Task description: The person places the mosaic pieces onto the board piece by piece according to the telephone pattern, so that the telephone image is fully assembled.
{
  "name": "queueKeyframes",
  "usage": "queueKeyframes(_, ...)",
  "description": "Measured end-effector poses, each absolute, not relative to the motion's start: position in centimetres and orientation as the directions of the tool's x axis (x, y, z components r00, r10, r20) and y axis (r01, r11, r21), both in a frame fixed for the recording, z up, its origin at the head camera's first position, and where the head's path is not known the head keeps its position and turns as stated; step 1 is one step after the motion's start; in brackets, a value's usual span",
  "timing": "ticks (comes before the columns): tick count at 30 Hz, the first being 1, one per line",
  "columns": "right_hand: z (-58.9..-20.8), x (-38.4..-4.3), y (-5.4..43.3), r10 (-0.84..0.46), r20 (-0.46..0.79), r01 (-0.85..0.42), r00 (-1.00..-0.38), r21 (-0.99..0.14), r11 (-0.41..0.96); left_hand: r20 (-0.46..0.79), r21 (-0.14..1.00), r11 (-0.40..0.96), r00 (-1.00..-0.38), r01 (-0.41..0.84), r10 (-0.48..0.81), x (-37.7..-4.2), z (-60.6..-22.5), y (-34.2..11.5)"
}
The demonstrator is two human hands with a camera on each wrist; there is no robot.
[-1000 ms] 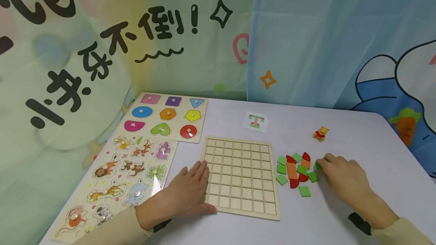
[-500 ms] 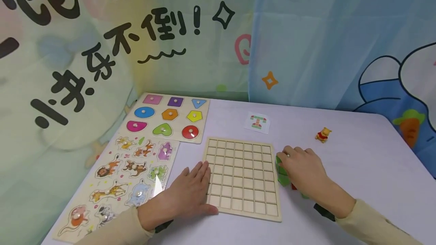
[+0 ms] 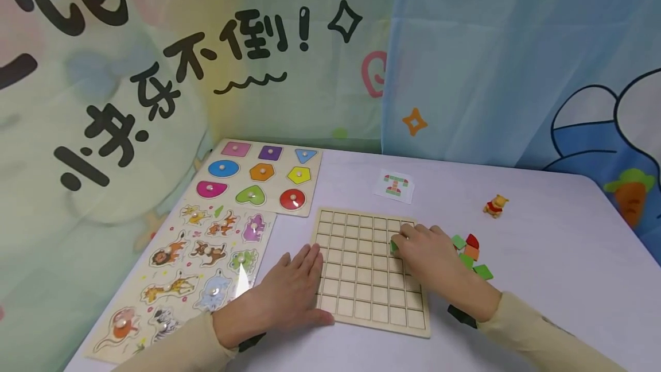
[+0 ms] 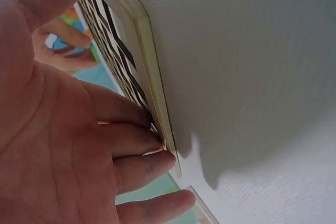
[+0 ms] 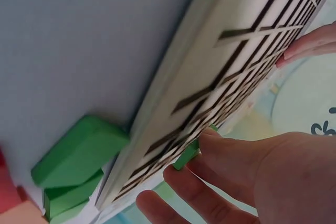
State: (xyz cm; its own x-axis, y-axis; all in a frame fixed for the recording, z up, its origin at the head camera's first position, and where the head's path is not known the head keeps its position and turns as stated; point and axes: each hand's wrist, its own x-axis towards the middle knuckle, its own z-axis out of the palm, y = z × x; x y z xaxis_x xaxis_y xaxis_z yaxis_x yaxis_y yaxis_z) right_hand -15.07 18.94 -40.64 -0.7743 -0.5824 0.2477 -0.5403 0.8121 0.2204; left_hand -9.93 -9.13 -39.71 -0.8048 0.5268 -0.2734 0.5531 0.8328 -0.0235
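Observation:
A wooden grid board (image 3: 356,289) with rows of square recesses lies flat on the table. Along its left edge rests my left hand (image 3: 286,294), fingers straight and thumb at the near corner. In the left wrist view, its fingertips (image 4: 157,166) meet the board's side. My right hand (image 3: 431,257) is over the right part of the grid, pinching a small green square tile (image 5: 187,155) between thumb and finger. Loose green tiles (image 3: 483,272), a red rounded tile (image 3: 472,241) and an orange tile (image 3: 471,253) lie right of the board; my right hand and forearm hide others.
Behind the board lies a white card (image 3: 395,185) with a red, green and orange pattern. A small bear figure (image 3: 496,206) stands at the back right. On the left are a shape knob puzzle (image 3: 273,202) and an animal puzzle (image 3: 178,260). Printed curtains (image 3: 465,73) hang behind the table.
My right hand has moved left with the green tile, from the right side of the tile pile across it to over the board. My left hand has stayed at the board's edge.

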Motion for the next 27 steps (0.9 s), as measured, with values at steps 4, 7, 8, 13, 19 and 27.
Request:
queueKeyframes(4, -40.68, -14.94, 18.65, -0.587, 0.239, -0.547, -0.774, 0.214, 0.809, -0.266, -0.017, 0.831, -0.804, 0.556, 0.532, -9.91, -39.61, -9.05)
queueKeyframes(7, -40.79, -14.93, 18.64, -0.582, 0.228, -0.547, -0.780, 0.204, 0.812, -0.264, -0.010, 0.830, -0.802, 0.558, 0.536, -9.92, -39.57, -9.00)
queueKeyframes(8, -40.80, -14.93, 18.65, -0.580, 0.225, -0.546, -0.783, 0.200, 0.814, -0.264, -0.009, 0.830, -0.802, 0.558, 0.536, -9.92, -39.55, -8.98)
queueKeyframes(13, -40.96, -14.98, 18.75, -0.572, 0.219, -0.545, -0.790, 0.177, 0.820, -0.267, -0.010, 0.828, -0.800, 0.561, 0.538, -9.93, -39.47, -8.94)
queueKeyframes(19, -40.98, -14.97, 18.75, -0.574, 0.224, -0.551, -0.787, 0.161, 0.819, -0.278, 0.005, 0.838, -0.804, 0.546, 0.526, -9.93, -39.34, -8.99)
queueKeyframes(27, -40.99, -14.87, 18.73, -0.584, 0.237, -0.557, -0.776, 0.177, 0.811, -0.273, -0.006, 0.834, -0.803, 0.552, 0.530, -9.89, -39.40, -9.05)
